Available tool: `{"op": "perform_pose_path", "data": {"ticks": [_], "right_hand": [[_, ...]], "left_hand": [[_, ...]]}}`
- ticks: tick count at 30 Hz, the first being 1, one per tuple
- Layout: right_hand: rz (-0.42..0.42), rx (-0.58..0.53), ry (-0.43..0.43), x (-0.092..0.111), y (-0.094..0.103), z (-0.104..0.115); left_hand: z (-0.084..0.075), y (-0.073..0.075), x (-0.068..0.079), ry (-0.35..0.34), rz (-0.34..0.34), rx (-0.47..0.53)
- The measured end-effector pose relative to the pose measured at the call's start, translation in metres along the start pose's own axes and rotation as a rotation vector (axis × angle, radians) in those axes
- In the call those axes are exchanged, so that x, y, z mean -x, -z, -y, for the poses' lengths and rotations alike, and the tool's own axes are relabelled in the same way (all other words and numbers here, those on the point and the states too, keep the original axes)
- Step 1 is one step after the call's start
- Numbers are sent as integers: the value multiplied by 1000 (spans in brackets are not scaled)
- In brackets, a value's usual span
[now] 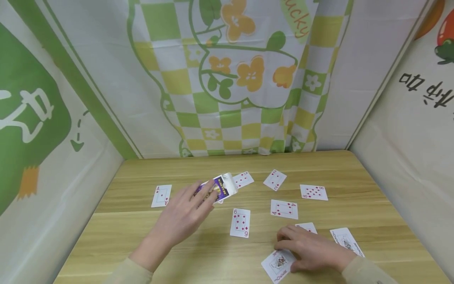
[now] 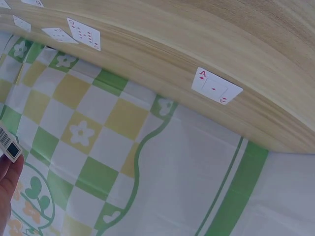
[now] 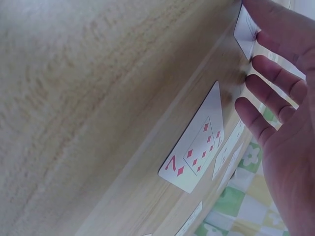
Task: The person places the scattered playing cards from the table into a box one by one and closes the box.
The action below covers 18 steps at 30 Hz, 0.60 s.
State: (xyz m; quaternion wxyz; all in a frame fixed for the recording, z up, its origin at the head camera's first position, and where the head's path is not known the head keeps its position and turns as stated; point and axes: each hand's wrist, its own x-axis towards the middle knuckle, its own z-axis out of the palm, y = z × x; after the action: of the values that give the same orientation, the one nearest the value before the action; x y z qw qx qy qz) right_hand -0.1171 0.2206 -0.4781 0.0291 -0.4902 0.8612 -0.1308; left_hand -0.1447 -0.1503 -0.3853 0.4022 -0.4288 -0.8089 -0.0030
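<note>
My left hand (image 1: 182, 215) grips a purple-and-white playing-card box (image 1: 221, 187) above the table, fingers across its printed face, white flap raised at the far end. In the left wrist view, fingertips (image 2: 15, 172) hold the box's barcoded end (image 2: 9, 143). My right hand (image 1: 306, 246) is low over the table by a joker (image 1: 278, 266), index finger at its upper edge and thumb at its right edge. The right wrist view shows the fingers loosely bent and spread. Partly behind this hand lies the seven of diamonds (image 3: 197, 147). A second joker (image 1: 347, 240) lies beyond the wrist.
Face up on the wooden table (image 1: 142, 236) lie the ace (image 1: 161, 196), six (image 1: 240, 223), four (image 1: 284, 209), two (image 1: 274, 180), three (image 1: 243, 179) and eight of diamonds (image 1: 314, 192). Another card peeks from beneath the box. Printed cloth walls (image 1: 230, 79) stand behind and at both sides.
</note>
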Motion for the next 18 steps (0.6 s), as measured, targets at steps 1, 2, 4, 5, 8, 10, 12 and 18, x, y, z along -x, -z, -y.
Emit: {"op": "perform_pose_path", "data": {"ticks": [1,2,4,5,8,10,12,18], "right_hand": [[-1,1,-2,0,0,0],[-3,2,-4,-1,0,0],[-10,3,-2,-2,-1,0],[-13,5,-1,-2,-2,0],[-18,0,-7,-4,-3,0],[-14,-12,-19,-5,-4,0],[-5,-26,-32,-6,-4,1],[20,-51,-59,-9,-4,0]], "left_hand": [[0,0,0,-1,-2,-1],[0,0,0,-1,0,-1],[0,-1,0,0,0,-1],[0,-1,0,0,1,-2],[0,-1,1,1,4,0],[0,-1,1,3,8,7],[0,-2,1,5,11,12],[0,-3,3,4,9,15]]}}
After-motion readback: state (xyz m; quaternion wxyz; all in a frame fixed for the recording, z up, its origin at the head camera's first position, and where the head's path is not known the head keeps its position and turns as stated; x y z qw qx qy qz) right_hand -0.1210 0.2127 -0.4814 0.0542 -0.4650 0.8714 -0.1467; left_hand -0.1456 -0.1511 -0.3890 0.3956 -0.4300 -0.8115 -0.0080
